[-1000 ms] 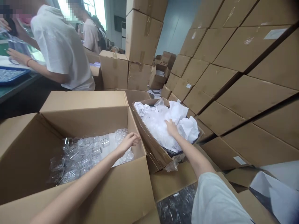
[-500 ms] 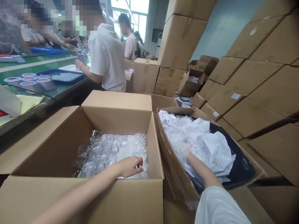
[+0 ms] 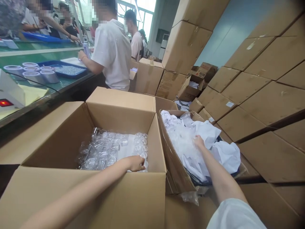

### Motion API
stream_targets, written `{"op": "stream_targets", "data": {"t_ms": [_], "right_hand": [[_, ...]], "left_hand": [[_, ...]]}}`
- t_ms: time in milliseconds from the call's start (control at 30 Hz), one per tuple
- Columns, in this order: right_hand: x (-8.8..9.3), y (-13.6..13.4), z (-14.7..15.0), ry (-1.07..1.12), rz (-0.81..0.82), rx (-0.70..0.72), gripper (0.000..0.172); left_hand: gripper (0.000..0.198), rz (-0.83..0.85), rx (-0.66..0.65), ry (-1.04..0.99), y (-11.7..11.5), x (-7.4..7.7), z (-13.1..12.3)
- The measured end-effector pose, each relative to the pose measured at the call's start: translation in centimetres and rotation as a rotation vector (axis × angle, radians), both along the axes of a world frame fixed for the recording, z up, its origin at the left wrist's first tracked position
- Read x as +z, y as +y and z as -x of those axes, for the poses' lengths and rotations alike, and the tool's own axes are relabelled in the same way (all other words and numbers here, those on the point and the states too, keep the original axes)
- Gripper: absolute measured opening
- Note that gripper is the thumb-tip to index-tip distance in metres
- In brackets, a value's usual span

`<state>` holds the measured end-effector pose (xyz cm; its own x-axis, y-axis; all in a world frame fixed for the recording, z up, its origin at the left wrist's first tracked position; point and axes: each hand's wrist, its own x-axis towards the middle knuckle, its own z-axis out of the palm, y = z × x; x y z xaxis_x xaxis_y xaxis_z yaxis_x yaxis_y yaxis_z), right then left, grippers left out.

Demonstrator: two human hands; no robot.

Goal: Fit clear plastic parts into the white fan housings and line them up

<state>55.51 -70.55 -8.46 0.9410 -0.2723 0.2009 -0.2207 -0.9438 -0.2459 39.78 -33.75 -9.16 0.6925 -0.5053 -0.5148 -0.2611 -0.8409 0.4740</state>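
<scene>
My left hand [image 3: 136, 163] hangs inside the near right part of an open cardboard box [image 3: 121, 119], just over a row of clear ribbed cups [image 3: 140, 148]. Its fingers are loosely curled, with a gap between thumb and forefinger and nothing visible in them. More clear cups [image 3: 102, 152] lie on their sides at the left, and a white sheet shows between the groups. In the second carton [image 3: 170, 165], my right hand [image 3: 198, 140] has its fingers closed on crumpled translucent plastic film [image 3: 184, 140]. Crumpled white paper [image 3: 226, 156] lies around that hand.
Tall stacks of closed cartons [image 3: 259, 89] line the right side. On the left runs a green workbench [image 3: 64, 84] with tape rolls [image 3: 33, 78] and a blue tray [image 3: 69, 70]. A co-worker in a white shirt [image 3: 114, 54] stands beyond the box.
My right hand has moved up and slightly right, and the film and paper around it have shifted. My left hand's fingers have drawn closer together. The view has tilted slightly.
</scene>
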Motion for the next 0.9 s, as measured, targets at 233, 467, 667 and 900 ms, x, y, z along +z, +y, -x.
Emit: {"op": "stream_targets", "data": {"t_ms": [233, 467, 667, 900], "right_hand": [[7.5, 0.6, -3.6, 0.149, 0.130, 0.038, 0.037], [12.3, 3.5, -4.6, 0.374, 0.199, 0.197, 0.026], [11.7, 10.3, -5.2, 0.354, 0.314, 0.332, 0.021], [6.7, 23.5, -2.1, 0.356, 0.405, 0.783, 0.033]], "left_hand": [[0.033, 0.038, -0.032, -0.049, 1.5, 0.4, -0.1], [0.027, 0.023, 0.146, -0.048, 9.7, -0.3, -4.1], [0.026, 0.000, 0.297, 0.036, 16.5, -2.4, -6.0], [0.027, -0.070, 0.357, 0.149, 17.6, -3.7, -6.4]]}}
